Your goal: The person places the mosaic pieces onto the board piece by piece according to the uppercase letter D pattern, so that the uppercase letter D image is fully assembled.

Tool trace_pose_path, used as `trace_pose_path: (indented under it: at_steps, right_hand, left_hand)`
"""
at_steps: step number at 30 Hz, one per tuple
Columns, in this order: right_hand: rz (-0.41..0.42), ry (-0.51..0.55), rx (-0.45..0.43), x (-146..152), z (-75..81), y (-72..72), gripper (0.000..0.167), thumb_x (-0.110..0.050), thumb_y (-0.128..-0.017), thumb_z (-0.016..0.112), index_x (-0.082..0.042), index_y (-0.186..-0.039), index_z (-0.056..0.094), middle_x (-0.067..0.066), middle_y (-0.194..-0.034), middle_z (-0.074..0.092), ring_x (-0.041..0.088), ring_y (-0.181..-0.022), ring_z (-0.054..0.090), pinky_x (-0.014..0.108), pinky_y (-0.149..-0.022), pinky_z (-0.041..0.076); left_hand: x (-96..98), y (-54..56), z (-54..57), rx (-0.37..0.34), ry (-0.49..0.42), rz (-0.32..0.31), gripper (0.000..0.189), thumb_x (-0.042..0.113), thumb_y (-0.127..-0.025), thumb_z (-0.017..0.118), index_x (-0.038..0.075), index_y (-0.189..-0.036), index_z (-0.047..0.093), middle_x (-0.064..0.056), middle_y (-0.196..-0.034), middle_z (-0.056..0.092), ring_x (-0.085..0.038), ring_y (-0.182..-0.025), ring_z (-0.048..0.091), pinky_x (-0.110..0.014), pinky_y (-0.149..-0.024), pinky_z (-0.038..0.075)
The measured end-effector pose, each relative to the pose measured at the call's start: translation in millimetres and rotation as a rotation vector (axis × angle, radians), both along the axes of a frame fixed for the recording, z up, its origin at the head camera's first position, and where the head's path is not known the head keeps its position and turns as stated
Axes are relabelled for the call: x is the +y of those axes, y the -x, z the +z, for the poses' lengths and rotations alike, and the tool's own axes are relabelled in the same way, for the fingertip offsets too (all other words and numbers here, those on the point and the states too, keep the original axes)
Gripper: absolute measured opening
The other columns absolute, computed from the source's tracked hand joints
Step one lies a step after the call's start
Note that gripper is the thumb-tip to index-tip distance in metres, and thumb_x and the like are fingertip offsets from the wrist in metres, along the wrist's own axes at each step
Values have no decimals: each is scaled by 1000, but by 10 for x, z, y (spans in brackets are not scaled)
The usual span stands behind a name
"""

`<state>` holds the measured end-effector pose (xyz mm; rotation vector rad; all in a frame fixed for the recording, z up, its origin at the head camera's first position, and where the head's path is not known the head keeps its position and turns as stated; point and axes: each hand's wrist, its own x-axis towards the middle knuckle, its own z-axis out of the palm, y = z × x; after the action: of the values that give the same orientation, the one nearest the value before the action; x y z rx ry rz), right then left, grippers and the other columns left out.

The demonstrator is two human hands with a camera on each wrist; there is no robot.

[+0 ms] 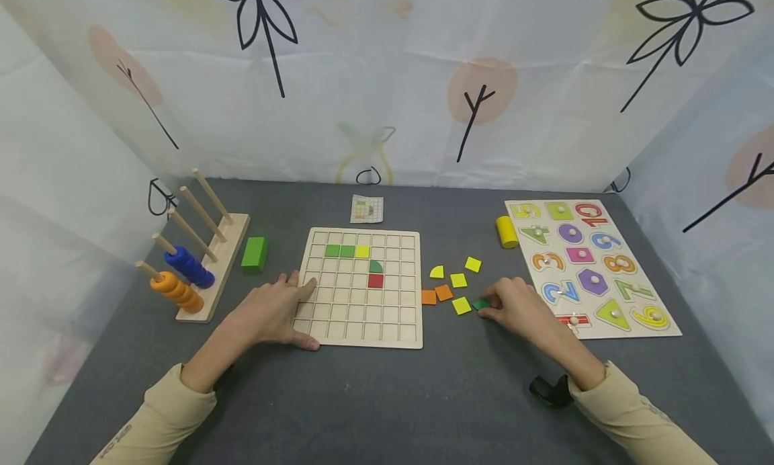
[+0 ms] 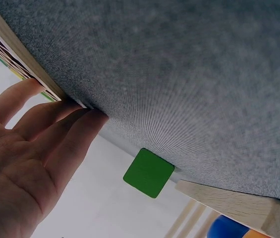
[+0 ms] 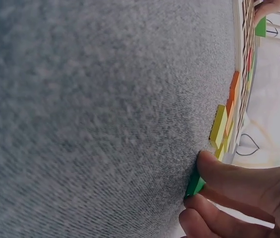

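Observation:
A wooden grid board (image 1: 351,330) lies on the grey table, with two green square tiles (image 1: 340,250), a yellow square (image 1: 361,251), a green quarter-circle (image 1: 375,267) and a red square (image 1: 375,281) in its cells. My left hand (image 1: 272,310) rests at its left side, thumb by the near corner and fingers spread along the edge. To the right of the board, my right hand (image 1: 521,307) pinches a small green tile (image 3: 195,184) between thumb and fingers, low over the table. Beside it lie several yellow tiles (image 1: 461,306) and two orange squares (image 1: 444,292).
A peg stand (image 1: 232,246) with blue and orange rings stands at left, next to a green block (image 1: 254,255). Behind the board lies a small pattern card (image 1: 366,209). At right are a yellow cylinder (image 1: 506,232) and a number puzzle board (image 1: 650,325).

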<state>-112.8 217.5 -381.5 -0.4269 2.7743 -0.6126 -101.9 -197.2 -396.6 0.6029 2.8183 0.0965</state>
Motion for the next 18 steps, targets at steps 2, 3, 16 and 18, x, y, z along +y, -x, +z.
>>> trace_pose_path:
  at_steps: [2, 3, 16, 18]
  right_hand:
    - [15, 2, 9, 3, -1, 9, 24, -7, -85, 81, 3, -107, 78, 5, -81, 73, 10, -67, 56, 24, -59, 48]
    - [26, 0, 14, 3, -2, 14, 24, -6, -86, 80, 3, -108, 78, 6, -84, 74, 10, -68, 56, 25, -60, 49]
    - [53, -33, 15, -62, -20, 76, 32, -6, -86, 79, -1, -118, 76, 11, -97, 70, 16, -78, 55, 29, -66, 48]
    - [43, -39, 16, -70, -26, 73, 33, -10, -86, 81, -2, -118, 76, 10, -94, 69, 16, -77, 54, 28, -65, 46]
  left_hand:
    - [0, 0, 1, 3, 0, -1, 114, 70, -62, 87, 5, -149, 53, -41, -147, 47, -62, -130, 51, -68, -92, 52]
    - [0, 0, 1, 5, 1, -3, 114, 70, -62, 87, 5, -149, 53, -41, -147, 47, -62, -130, 52, -67, -92, 52]
    - [3, -4, -9, -2, 1, 3, 114, 70, -62, 87, 5, -149, 52, -41, -147, 46, -61, -131, 51, -67, -94, 51]
    - [4, -5, -10, -1, 3, 3, 114, 70, -62, 87, 5, -149, 52, -41, -147, 46, -61, -131, 51, -67, -94, 51]
